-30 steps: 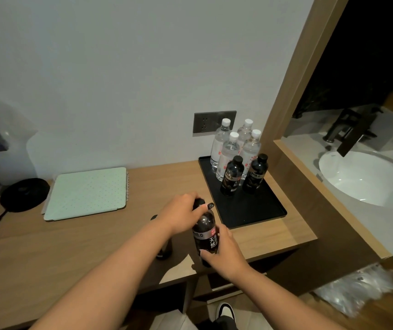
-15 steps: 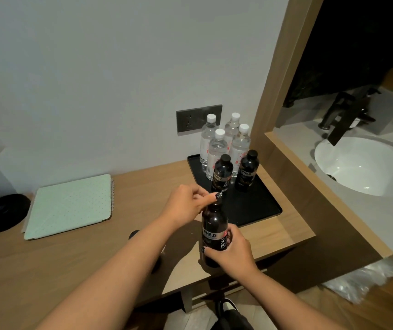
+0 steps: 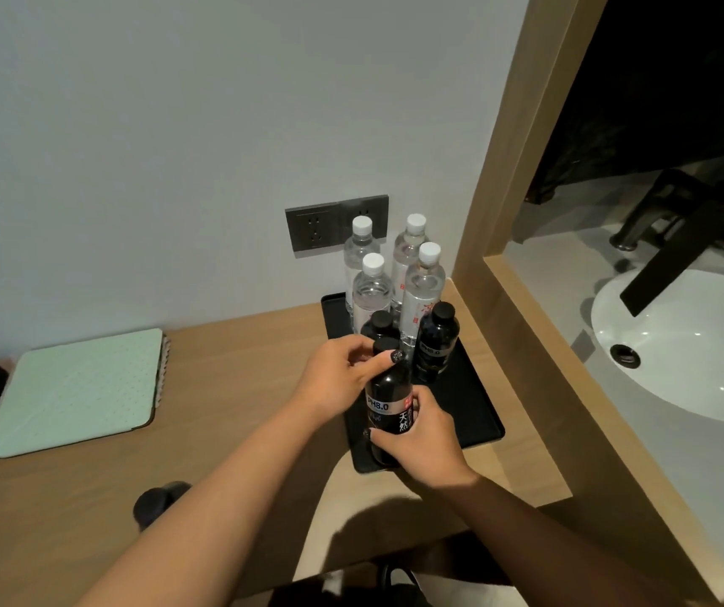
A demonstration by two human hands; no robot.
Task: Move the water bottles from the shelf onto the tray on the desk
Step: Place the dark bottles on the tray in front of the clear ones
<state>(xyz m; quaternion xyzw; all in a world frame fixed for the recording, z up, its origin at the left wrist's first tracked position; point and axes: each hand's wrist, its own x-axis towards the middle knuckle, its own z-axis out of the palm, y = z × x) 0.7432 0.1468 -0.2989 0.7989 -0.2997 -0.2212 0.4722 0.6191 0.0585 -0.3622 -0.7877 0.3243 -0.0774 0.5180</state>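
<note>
Both hands hold one black bottle (image 3: 388,400) labelled PH8.0, upright over the front left part of the black tray (image 3: 478,414). My left hand (image 3: 342,378) grips its neck and cap. My right hand (image 3: 421,435) wraps its lower body. Whether its base touches the tray is hidden. Behind it on the tray stand two more black bottles, one (image 3: 381,325) mostly hidden and one (image 3: 438,341) to the right, then several clear bottles with white caps (image 3: 425,286) at the back.
Another black bottle (image 3: 156,506) stands on the wooden desk (image 3: 228,435) near its front edge, left of my left arm. A mint-green notebook (image 3: 75,389) lies at left. A wall socket (image 3: 320,225) sits behind the tray. A wooden frame and washbasin (image 3: 680,343) bound the right.
Both hands have carried the black bottle up from the desk's front edge and away toward the tray, where it now stands over the front left part.
</note>
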